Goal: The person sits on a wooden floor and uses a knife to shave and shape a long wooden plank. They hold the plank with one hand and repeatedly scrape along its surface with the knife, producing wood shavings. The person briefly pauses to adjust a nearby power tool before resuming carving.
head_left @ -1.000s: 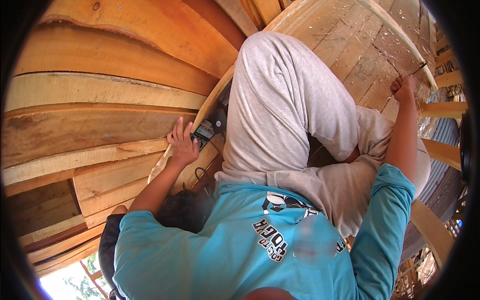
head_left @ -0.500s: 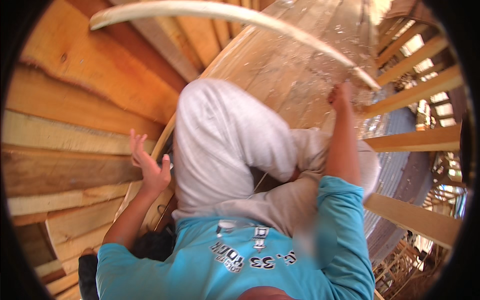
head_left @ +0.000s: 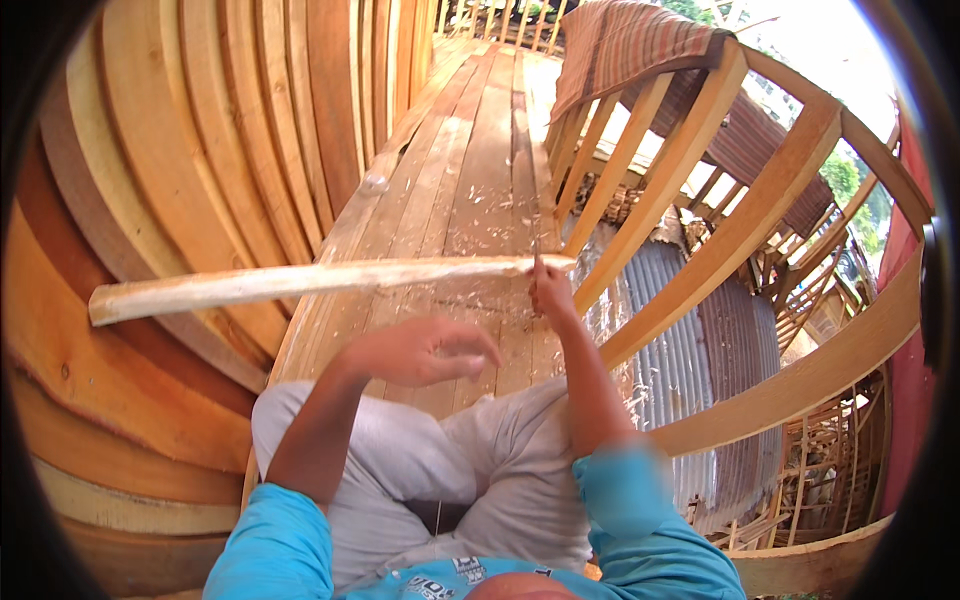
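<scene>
A long pale wooden pole (head_left: pixel 300 280) lies across in front of me, over the plank walkway, its left end sticking out beyond the boards. Close to its right end, my right hand (head_left: pixel 552 291) is closed around a thin dark tool (head_left: pixel 537 243) that looks like a knife; it stands upright against the pole, its handle hidden in my fist. My left hand (head_left: pixel 425 352) hovers above my knees on the near side of the pole. Its fingers are apart and loosely bent, with nothing in them, and it does not touch the wood.
Wood shavings litter the plank walkway (head_left: pixel 450 190). Upright boards (head_left: pixel 230 120) form a wall at the left. Slanting wooden ribs (head_left: pixel 700 230) line the right side, above corrugated metal sheets (head_left: pixel 690 330). A striped cloth (head_left: pixel 640 50) hangs over the ribs.
My left hand has come from beside the left boards to above my knees. My view has tilted up and turned, showing more walkway. The right hand stays by the pole's right end.
</scene>
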The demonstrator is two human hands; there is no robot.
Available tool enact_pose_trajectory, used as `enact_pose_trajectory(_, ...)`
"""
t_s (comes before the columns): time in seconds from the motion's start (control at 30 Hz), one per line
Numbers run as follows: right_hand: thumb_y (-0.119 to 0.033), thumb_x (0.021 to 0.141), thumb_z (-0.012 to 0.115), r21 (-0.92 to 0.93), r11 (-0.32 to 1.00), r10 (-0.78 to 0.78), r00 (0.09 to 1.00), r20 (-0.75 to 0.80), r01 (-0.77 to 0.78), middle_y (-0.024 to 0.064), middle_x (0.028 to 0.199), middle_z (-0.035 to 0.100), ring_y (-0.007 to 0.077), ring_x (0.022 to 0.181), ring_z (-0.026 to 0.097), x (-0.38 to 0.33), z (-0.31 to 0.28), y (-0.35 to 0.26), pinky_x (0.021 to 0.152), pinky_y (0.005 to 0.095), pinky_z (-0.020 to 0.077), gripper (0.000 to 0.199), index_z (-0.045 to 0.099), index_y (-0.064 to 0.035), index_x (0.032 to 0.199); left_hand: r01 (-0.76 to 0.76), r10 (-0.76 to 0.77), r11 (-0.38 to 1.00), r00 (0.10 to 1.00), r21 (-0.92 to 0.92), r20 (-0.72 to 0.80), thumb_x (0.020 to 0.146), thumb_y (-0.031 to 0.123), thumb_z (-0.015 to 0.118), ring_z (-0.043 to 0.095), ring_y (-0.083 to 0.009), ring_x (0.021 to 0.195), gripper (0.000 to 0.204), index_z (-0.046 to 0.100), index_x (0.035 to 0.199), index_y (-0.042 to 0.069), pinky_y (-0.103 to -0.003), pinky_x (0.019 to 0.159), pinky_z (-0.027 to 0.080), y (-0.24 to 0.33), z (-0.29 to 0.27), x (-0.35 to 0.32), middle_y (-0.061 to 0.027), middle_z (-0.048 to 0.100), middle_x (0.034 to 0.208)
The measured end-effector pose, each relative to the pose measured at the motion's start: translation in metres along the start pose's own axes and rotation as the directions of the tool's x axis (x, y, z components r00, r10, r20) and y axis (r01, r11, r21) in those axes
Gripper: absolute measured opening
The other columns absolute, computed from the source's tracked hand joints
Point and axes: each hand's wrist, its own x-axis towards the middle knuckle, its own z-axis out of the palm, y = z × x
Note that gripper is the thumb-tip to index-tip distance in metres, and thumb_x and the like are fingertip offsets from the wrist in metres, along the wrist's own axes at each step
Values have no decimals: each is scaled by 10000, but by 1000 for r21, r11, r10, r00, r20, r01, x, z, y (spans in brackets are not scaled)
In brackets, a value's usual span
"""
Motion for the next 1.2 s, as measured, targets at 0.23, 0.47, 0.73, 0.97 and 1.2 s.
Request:
enact_pose_trajectory(0.23,-267,955,612,-111,987,-117,993,-5,115,45,658,582,128,537,526,-1,39,0,497,325,418,277,645,1,1012,768,-744,593,638,243,-198,805,384,761,551,-279,1247,761,464,1409,29,-373,1028,444,-172,-28,-78,-171,565,1356)
enact_pose_trajectory(0.47,-245,947,599,-286,939,-175,981,80,190,145,841,688,230,787,662,3,67,6,724,371,504,304,652,0,1120,-171,6,958,814,-230,-581,647,326,863,299,-294,1450,1043,328,1513,98,-444,1210,184,-134,-67,-97,-127,376,1531)
enact_pose_trajectory(0.73,-200,914,669,-385,880,-233,960,158,277,41,758,624,109,706,561,-6,57,-9,653,276,450,222,633,14,960,-811,107,534,345,-239,-933,671,239,766,498,-258,1179,363,550,940,125,-458,1140,276,-150,-41,-34,-81,556,1087)
enact_pose_trajectory(0.97,-238,901,676,-284,927,-195,962,193,245,105,763,664,167,694,619,-11,52,-9,660,326,484,274,675,7,1022,-749,101,632,336,-201,-936,744,213,686,430,-132,793,272,425,808,171,-383,950,355,-141,-42,-32,25,415,776)
enact_pose_trajectory(1.2,-212,978,602,-386,854,-225,917,328,348,-19,723,571,60,656,487,-35,72,-21,592,258,402,206,647,-11,992,-758,80,629,286,-175,-955,764,139,669,440,-155,766,262,410,806,143,-402,921,372,-142,-41,-30,-12,414,747)
